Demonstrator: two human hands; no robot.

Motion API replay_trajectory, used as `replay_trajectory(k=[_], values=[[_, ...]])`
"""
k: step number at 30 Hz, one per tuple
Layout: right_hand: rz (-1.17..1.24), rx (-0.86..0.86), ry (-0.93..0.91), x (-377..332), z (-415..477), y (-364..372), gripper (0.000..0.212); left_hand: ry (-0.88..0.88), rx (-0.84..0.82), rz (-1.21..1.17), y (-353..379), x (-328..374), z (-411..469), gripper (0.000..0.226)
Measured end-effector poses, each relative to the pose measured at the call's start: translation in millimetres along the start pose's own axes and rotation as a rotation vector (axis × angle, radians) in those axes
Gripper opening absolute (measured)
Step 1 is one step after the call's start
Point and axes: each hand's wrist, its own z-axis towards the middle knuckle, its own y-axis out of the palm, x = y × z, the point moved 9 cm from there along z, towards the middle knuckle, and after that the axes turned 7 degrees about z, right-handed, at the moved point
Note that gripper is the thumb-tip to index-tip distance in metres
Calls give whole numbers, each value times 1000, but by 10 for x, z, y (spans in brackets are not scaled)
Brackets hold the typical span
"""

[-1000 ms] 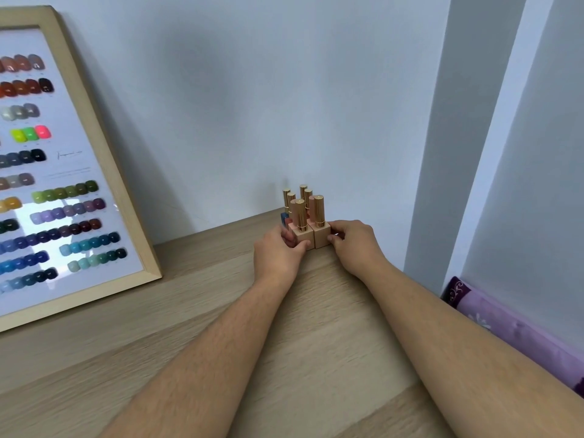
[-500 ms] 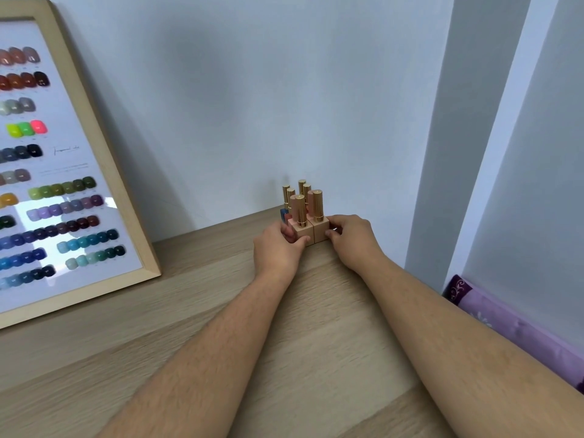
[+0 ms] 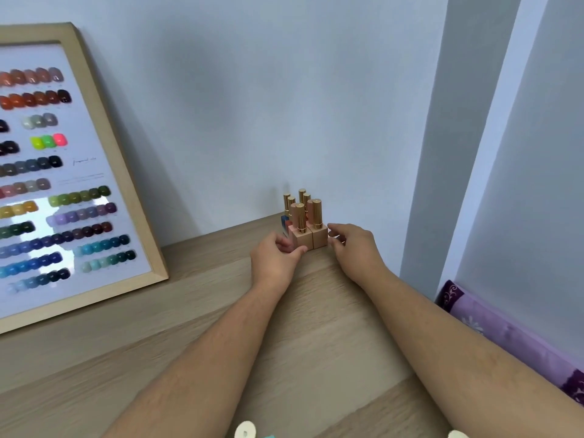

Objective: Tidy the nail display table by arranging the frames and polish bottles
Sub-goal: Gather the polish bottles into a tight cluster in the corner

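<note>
Polish bottles [image 3: 305, 222] with gold caps sit bunched at frame centre against the pale wall [image 3: 252, 105], our left hand [image 3: 278, 257] pinching the front one and our right hand [image 3: 354, 248] loose beside them, likely squaring the cluster on the wood-grain counter [image 3: 316, 327], swatch frame [image 3: 104, 137] leaning upper left.

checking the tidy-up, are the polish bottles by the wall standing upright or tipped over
Upright. The polish bottles stand in a tight cluster on the table, gold caps pointing straight up, between the left hand and right hand.
</note>
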Motion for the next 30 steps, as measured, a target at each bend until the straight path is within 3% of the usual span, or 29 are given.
replay_trajectory(k=[7, 13, 18, 24, 30], values=[[244, 41, 21, -360, -461, -630, 25, 112, -98, -137, -597, 250, -389, 15], [398, 34, -23, -687, -1358, -1149, 15, 172, -196, -304, -1233, 205, -1067, 5], [508, 105, 25, -529, -2222, -1280, 17, 76, -385, -412, -1312, -151, -1731, 36], [321, 30, 67, -427, -2803, -1165, 38, 147, -606, -254, -1198, -308, -2163, 42], [122, 89, 87, -423, -2879, -1100, 24, 156, -470, -186, -1145, -314, -2220, 25]])
